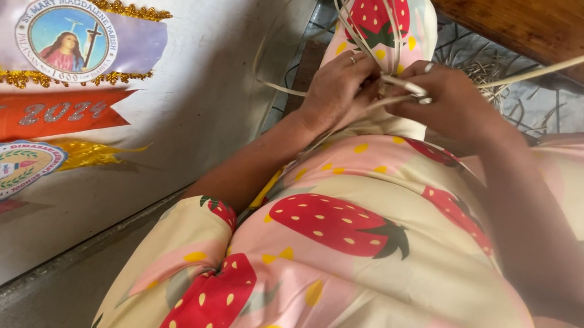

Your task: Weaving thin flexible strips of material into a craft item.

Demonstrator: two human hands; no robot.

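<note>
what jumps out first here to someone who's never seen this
The strawberry print cloth fills the lower middle, draped over the person's lap and knee. Above it, at top centre, the left hand and right hand pinch pale flat strips that loop over the knee. On the wall at left hang bright ribbons in orange, yellow and lilac with round picture badges.

strawberry-print lap [377, 227] carries pale weaving strips [402, 86].

Two hands [337, 88] [450, 104] — several pale strips [402, 86] (count unclear), four sashes [50, 37], three round emblems [66, 38].
</note>
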